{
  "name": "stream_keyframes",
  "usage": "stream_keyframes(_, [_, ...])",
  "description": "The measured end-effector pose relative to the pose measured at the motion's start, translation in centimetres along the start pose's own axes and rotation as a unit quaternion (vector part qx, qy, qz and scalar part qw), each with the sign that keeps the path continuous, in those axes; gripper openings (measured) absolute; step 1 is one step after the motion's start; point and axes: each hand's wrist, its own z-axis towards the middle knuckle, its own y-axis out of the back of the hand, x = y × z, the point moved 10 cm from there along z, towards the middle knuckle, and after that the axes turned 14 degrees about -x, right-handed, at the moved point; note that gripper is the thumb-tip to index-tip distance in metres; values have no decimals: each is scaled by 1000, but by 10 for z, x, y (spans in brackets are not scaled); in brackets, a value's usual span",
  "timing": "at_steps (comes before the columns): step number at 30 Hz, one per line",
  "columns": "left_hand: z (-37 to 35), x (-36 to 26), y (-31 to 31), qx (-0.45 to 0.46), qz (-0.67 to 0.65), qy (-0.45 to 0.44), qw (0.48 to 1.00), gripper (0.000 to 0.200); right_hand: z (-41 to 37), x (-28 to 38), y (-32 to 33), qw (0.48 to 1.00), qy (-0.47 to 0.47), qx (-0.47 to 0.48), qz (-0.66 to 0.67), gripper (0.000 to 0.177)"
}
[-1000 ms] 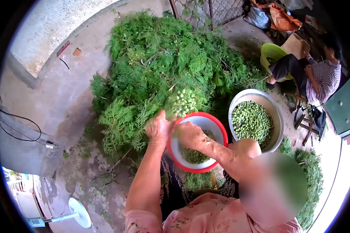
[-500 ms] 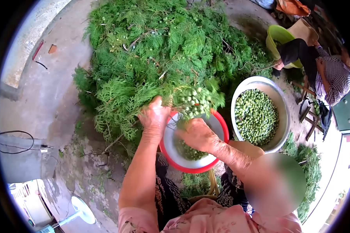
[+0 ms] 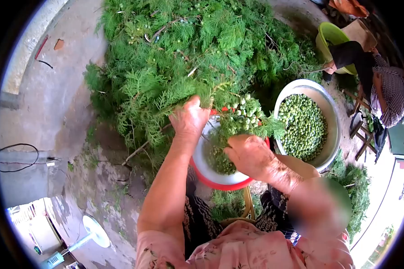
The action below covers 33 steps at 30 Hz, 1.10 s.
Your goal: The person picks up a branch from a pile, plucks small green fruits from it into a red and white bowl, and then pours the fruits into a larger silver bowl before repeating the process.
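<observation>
A leafy branch is gripped in my left hand [image 3: 191, 117], its foliage spreading to the left and its berry clusters [image 3: 248, 109] hanging on the right. My right hand [image 3: 251, 154] is closed at the lower edge of these clusters; what its fingers hold is hidden. Below both hands is a white basin with a red rim [image 3: 224, 184], with some green berries [image 3: 222, 163] in it. To the right, a large metal basin [image 3: 333, 123] holds many green berries [image 3: 303, 127].
A big heap of green branches [image 3: 202, 45] lies ahead. At the upper right a person [image 3: 388, 89] sits beside a yellow-green tub [image 3: 325, 38]. A fan [image 3: 95, 232] stands at lower left, and a black cable [image 3: 20, 144] lies at left.
My left hand has moved slightly up and right with the branch. My right hand has shifted right, and the berry clusters have swung right over the basin's rim.
</observation>
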Motion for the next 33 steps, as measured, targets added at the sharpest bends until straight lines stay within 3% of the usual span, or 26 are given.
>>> stream_keyframes(1, [0,-3,4,-17,-37,-4,999,34,1,4,-6,999,19,28,-23,22])
stream_keyframes(2, [-2,-4,8,-29,-71,-7,997,34,-2,3,6,1000,-13,-3,19,20])
stream_keyframes(5, [-3,-5,7,-31,-42,-4,999,33,-5,-2,6,995,-54,82,2,16])
stream_keyframes(10, [-2,-11,11,14,-55,33,998,32,-11,-2,21,996,-37,34,68,15])
stream_keyframes(12, [-2,-13,15,-18,-59,15,998,31,-12,11,30,996,26,38,80,19])
stream_keyframes(15, [-2,-14,17,-24,-107,5,994,29,-19,5,30,995,20,2,98,19])
stream_keyframes(17, [0,-13,20,-14,-113,17,993,30,-25,20,32,990,134,27,48,18])
stream_keyframes(23, [-4,-4,18,-36,-88,15,995,34,-26,8,28,991,74,66,90,17])
stream_keyframes(26, [4,30,22,-85,-73,78,991,35,-28,14,42,982,61,67,167,16])
stream_keyframes(28, [16,50,43,-15,-134,202,970,36,-35,15,41,962,39,103,249,16])
stream_keyframes(29, [19,66,45,-46,-135,201,969,35,-36,5,31,981,57,80,170,11])
stream_keyframes(31, [20,80,52,-106,-163,204,959,33,-35,-8,9,985,61,59,148,11])
stream_keyframes(33, [22,85,50,-149,-234,194,941,31,-31,-11,-2,992,24,90,90,23])
